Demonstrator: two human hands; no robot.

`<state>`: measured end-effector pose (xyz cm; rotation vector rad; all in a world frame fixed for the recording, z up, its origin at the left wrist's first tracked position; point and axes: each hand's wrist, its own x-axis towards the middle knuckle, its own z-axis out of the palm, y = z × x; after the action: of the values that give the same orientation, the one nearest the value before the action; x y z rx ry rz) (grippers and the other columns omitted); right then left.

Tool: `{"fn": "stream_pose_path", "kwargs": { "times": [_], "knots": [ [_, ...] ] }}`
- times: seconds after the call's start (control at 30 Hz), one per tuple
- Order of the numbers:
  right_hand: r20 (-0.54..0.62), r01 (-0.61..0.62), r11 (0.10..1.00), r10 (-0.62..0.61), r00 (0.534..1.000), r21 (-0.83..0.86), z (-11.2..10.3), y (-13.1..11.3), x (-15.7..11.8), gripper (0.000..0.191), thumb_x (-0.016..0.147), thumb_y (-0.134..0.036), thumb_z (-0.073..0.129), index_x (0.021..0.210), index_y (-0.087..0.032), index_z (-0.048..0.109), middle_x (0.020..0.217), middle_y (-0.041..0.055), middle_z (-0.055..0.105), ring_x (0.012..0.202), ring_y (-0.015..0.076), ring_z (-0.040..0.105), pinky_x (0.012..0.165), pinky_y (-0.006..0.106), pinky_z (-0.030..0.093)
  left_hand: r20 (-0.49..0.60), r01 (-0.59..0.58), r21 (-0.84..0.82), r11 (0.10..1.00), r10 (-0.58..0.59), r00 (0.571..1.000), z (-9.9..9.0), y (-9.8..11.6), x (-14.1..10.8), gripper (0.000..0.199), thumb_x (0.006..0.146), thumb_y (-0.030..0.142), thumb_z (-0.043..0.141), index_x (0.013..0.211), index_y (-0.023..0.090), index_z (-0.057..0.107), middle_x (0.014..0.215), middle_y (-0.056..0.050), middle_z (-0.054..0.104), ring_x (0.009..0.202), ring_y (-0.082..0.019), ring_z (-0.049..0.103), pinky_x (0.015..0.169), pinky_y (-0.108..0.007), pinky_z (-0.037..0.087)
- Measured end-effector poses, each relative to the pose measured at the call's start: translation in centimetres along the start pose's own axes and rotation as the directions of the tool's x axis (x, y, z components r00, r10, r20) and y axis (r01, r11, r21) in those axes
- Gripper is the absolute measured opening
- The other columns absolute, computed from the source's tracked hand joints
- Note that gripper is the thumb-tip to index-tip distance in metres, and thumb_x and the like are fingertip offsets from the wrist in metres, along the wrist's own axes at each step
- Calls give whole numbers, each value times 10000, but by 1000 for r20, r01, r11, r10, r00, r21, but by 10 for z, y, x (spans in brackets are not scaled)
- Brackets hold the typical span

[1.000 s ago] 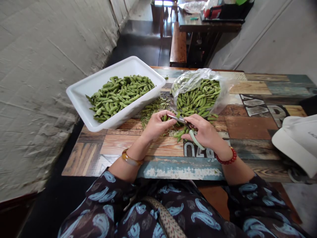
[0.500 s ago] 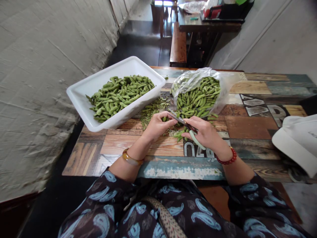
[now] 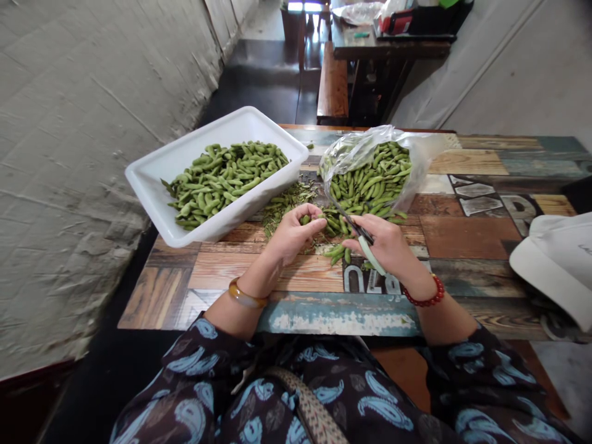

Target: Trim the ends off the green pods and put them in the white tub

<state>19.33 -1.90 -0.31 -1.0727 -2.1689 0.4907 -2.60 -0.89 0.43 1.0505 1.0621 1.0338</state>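
Observation:
My left hand [image 3: 296, 231] is closed around green soybean pods [image 3: 305, 219], whose ends show between the fingers. My right hand [image 3: 382, 243] grips a pair of scissors [image 3: 369, 251] with pale green handles, the dark blades pointing up and left toward the bag. A clear plastic bag [image 3: 355, 152] lies on its side just beyond my hands, with many pods [image 3: 377, 179] in and spilling from its mouth. Left of it stands a white plastic tub [image 3: 277, 176] holding a heap of pods [image 3: 226, 179]. Trimmed scraps [image 3: 284, 209] are piled between tub and bag.
The patchwork wooden table [image 3: 240, 268] runs across in front of me. A white cap [image 3: 550, 253] sits at the right. A rough white wall [image 3: 92, 123] rises on the left. Beyond are a wooden bench [image 3: 333, 86] and another table [image 3: 351, 43].
The scissors have swung away from my left fingertips, and their blades now point farther up. My right hand has shifted slightly right. The left hand still holds pods.

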Motion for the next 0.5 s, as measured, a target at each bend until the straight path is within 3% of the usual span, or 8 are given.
{"fn": "stream_pose_path", "kwargs": {
  "times": [0.1, 0.23, 0.37, 0.5],
  "knots": [
    [-60, -26, 1000, 26, 998, -5, 1, 2, 1, 445, 872, -491, 679, 1193, -185, 644, 926, 93, 697, 866, 255, 675, 807, 393, 557, 17, 70, -147, 987, -68, 998, 0, 3, 0, 303, 696, 334, 785, 794, 173, 548, 594, 57, 550, 429, -36, 379, 406, -178, 211],
    [-66, -21, 1000, 21, 998, -1, 2, 2, 0, 483, 854, -496, 698, 1232, -206, 615, 951, 87, 676, 895, 261, 661, 839, 416, 553, 43, 101, -294, 951, -92, 995, -2, 5, 0, 349, 654, 284, 814, 820, 169, 529, 737, 7, 672, 462, -35, 439, 408, -158, 238],
    [32, 15, 1000, -14, 999, -25, 2, -2, 0, 532, 843, -512, 702, 1247, -189, 577, 1004, 101, 616, 815, 235, 611, 772, 398, 552, 38, 95, -344, 934, -87, 996, -2, 4, 1, 356, 652, 256, 822, 896, 157, 583, 751, 3, 689, 471, -32, 450, 412, -152, 253],
    [81, 31, 998, -28, 996, -45, 2, -5, 0, 533, 855, -491, 694, 1267, -183, 555, 1057, 124, 602, 868, 248, 609, 789, 395, 547, 55, 112, -334, 936, -99, 994, 2, 2, -1, 370, 644, 262, 831, 931, 142, 630, 711, 15, 671, 454, -28, 433, 397, -154, 235]
  ]
}}
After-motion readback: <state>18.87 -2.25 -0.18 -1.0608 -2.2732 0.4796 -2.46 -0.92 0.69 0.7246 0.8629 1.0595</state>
